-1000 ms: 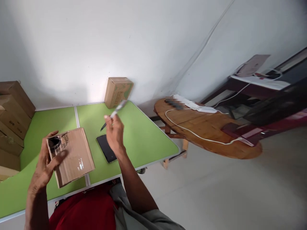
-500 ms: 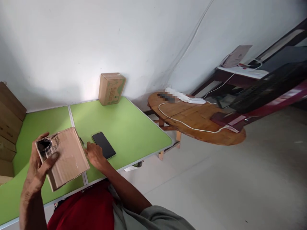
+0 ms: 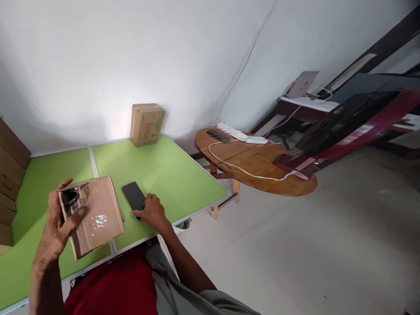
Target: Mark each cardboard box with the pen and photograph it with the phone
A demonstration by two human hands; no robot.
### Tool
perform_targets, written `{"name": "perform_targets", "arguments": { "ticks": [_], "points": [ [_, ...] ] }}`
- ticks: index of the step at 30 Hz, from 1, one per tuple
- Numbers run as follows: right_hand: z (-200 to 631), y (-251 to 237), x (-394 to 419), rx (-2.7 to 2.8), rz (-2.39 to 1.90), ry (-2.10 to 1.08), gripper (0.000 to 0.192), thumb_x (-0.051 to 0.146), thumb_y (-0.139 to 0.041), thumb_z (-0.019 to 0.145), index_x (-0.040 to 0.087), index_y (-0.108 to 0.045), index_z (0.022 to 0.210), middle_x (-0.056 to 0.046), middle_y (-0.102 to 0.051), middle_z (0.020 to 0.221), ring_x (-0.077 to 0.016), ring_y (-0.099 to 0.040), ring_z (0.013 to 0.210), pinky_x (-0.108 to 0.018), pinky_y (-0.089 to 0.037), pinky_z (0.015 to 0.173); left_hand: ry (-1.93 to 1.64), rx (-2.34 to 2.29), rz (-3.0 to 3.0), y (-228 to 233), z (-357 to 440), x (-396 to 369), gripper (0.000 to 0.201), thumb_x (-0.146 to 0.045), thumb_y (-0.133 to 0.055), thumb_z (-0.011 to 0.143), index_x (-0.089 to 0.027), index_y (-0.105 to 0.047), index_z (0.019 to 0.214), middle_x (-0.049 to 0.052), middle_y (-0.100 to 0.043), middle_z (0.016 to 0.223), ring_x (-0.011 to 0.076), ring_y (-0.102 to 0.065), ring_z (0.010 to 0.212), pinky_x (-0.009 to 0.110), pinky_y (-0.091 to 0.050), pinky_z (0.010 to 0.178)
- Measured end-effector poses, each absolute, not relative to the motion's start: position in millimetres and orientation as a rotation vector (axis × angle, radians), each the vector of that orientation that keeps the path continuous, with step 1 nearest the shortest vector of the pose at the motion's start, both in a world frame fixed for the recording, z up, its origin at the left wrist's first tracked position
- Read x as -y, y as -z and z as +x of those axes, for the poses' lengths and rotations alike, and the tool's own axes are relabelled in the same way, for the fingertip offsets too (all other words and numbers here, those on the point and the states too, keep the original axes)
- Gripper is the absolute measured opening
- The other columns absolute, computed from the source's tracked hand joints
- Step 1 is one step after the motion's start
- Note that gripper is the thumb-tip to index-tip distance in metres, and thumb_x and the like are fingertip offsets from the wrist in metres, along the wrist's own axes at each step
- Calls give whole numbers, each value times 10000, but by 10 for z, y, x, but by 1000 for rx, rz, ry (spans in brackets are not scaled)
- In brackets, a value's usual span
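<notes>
My left hand (image 3: 59, 223) is closed round the left side of a cardboard box (image 3: 96, 218), its thumb pressed on the top face. A ragged hole (image 3: 70, 197) with blackened edges and dark scribbles marks the box's upper left corner. On the green table to the right lies a black smartphone (image 3: 133, 195). My right hand (image 3: 152, 212) grips the phone's lower end, thumb at its left edge and fingers along the right. A tiny dark tip (image 3: 123, 221) shows beside the box's right edge; what it belongs to is hidden.
Another cardboard box (image 3: 147, 124) with green print stands at the green table's (image 3: 183, 175) back edge, by the wall. More cardboard boxes (image 3: 11, 166) are stacked at the left. Rightward, a round wooden table (image 3: 259, 159) carries a white power strip (image 3: 231, 131), cables and a dark red stand.
My right hand has moved from the box's right edge to the phone and taken hold of it. The thin dark stick-like thing by that hand is now almost out of sight.
</notes>
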State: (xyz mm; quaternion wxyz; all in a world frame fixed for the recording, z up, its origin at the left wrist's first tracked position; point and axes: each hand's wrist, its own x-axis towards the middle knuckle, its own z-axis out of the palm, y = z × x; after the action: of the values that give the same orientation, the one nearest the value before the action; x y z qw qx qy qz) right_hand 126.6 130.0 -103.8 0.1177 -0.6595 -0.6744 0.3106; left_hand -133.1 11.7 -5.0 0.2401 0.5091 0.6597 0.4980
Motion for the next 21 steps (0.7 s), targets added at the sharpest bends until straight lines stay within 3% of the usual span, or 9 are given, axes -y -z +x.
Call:
{"name": "perform_targets", "arguments": {
  "ticks": [3,5,7,9,12,17,21],
  "points": [
    [1265,1123,-1322,1851,-1851,-1091,532,323,-992,701,146,-717,1120,-234,-789,1254,-436,-736,1283,-454,-594,998,-1331,-1796,1402,45,-1296,-115,1008,-821,-784,796,-305,-499,1614,154,-600,1483,440,-604,1358,677,-525,1143],
    [1302,1159,-1293,1759,-1751,-1263,386,344,-926,746,172,-707,1014,-152,-819,1072,-382,-801,1096,-422,-629,877,-1324,-1782,1410,51,-1285,-110,1022,-835,-770,796,-295,-487,1617,170,-583,1516,458,-579,1397,718,-474,1189],
    [1385,1174,-1221,1645,-1612,-1448,361,425,-855,805,185,-698,1024,-95,-818,991,-321,-821,944,-393,-654,763,-1339,-1774,1415,64,-1283,-104,1015,-835,-764,803,-293,-485,1615,175,-580,1527,469,-561,1423,740,-443,1210],
    [1507,1159,-1115,1539,-1481,-1590,454,543,-812,835,188,-687,1090,-83,-822,1003,-293,-833,888,-395,-682,724,-1353,-1766,1419,83,-1286,-97,992,-826,-763,817,-297,-493,1612,169,-587,1516,471,-550,1438,750,-425,1222],
    [1717,1049,-918,1294,-1245,-1766,603,679,-864,800,196,-674,1107,-110,-830,1054,-293,-857,885,-435,-718,786,-1370,-1747,1431,111,-1294,-90,934,-796,-761,849,-303,-513,1602,159,-591,1508,459,-546,1446,743,-411,1238],
    [1791,538,-588,954,-729,-2014,583,537,-996,855,231,-688,1245,-111,-853,1137,-267,-862,865,-441,-722,806,-1386,-1724,1455,122,-1277,-113,907,-755,-777,866,-302,-522,1611,158,-597,1484,439,-568,1408,716,-448,1216],
    [1395,130,-409,995,-385,-2154,635,490,-1013,856,269,-654,1331,-43,-845,1044,-250,-853,792,-403,-708,750,-1390,-1735,1545,167,-1258,-135,870,-748,-756,893,-306,-537,1609,147,-586,1501,425,-566,1410,701,-457,1229]
  ]
}}
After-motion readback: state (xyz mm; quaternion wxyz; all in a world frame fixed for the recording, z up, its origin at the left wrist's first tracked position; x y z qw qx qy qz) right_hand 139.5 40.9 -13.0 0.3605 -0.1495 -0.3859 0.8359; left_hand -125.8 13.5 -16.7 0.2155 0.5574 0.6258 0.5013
